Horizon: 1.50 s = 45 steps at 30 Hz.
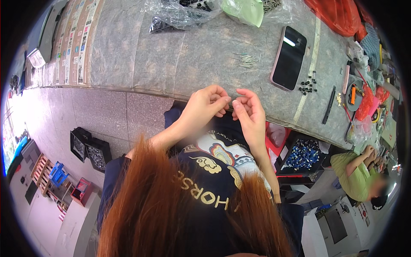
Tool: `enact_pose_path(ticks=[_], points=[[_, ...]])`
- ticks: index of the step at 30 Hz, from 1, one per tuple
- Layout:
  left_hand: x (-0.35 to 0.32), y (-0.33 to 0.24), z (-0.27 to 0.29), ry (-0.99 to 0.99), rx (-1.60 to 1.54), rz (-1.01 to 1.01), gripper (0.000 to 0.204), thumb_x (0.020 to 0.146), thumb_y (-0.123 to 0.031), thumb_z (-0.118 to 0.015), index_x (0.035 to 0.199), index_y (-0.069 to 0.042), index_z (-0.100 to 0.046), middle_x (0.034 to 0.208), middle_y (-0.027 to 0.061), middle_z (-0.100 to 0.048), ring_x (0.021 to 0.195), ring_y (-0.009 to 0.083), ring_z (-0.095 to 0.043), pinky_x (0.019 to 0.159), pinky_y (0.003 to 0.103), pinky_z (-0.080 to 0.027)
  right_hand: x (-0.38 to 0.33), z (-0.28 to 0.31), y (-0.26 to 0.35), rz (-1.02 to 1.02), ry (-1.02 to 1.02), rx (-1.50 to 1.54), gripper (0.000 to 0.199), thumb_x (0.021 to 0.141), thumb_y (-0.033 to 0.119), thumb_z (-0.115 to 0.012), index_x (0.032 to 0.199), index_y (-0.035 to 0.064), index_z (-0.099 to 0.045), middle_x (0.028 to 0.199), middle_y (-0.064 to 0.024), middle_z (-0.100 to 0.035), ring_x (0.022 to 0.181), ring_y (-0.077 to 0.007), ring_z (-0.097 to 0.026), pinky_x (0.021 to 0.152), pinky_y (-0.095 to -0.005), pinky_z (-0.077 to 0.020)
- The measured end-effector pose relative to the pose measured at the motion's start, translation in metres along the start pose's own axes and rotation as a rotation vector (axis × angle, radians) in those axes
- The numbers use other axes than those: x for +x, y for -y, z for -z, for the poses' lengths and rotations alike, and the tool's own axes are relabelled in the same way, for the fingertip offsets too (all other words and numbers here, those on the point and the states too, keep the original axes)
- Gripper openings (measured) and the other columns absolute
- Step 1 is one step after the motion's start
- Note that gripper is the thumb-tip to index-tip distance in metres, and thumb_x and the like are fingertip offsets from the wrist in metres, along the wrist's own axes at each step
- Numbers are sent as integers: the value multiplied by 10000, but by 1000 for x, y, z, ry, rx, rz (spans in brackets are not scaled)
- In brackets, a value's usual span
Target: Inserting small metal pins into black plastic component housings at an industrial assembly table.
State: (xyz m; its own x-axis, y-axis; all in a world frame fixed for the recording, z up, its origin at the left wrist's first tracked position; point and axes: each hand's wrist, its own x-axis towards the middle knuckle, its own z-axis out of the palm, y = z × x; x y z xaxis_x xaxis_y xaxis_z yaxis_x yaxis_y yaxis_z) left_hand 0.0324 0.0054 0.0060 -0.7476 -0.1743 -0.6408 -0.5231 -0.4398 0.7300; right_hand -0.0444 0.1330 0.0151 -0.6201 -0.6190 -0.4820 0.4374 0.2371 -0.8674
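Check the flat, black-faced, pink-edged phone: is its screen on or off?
Apparently off: the phone shows a dark face; its bright patch looks like reflected light.

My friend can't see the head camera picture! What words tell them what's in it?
A person's left hand and right hand, curled, nearly meet at the near edge of a grey-covered table; anything held is too small to tell. On the table lie thin pins, a phone and small black pieces; another person in green is at the right.
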Motion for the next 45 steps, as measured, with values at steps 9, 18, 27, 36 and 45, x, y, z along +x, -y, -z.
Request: enact_pose_path(ticks=[9,18,27,36,45], points=[[6,-6,0,44,157,-53,161,822,-111,-497,888,34,-514,774,61,-568,655,80,-534,598,198,-457,10,5,-4,-57,121,5,277,821,87,-512,1078,6,-450,735,-4,-497,635,-44,-479,557,-167,-395],[9,-15,2,45,233,-24,193,829,-138,-500,907,35,-537,781,55,-574,675,84,-539,610,205,-459,19,11,-4,-132,222,83,297,828,120,-508,1092,0,-441,734,-13,-500,603,-53,-483,530,-177,-395],[11,-16,7,114,194,20,215,843,-150,-478,933,36,-539,794,50,-579,701,76,-538,640,209,-453,22,12,4,-220,271,90,333,800,74,-524,1110,-8,-438,742,-16,-505,598,-58,-482,537,-175,-397],[12,-16,10,141,105,62,211,842,-151,-473,912,33,-548,773,41,-578,676,76,-534,624,205,-443,19,14,-2,-129,292,-102,390,762,-3,-507,1142,-11,-419,746,-15,-484,607,-56,-472,556,-181,-399],[13,-23,5,153,239,91,182,843,-135,-470,906,19,-544,744,40,-570,666,74,-526,618,211,-446,26,15,9,-287,278,2,341,787,86,-555,1098,-21,-463,757,-30,-534,636,-66,-510,586,-192,-425]])
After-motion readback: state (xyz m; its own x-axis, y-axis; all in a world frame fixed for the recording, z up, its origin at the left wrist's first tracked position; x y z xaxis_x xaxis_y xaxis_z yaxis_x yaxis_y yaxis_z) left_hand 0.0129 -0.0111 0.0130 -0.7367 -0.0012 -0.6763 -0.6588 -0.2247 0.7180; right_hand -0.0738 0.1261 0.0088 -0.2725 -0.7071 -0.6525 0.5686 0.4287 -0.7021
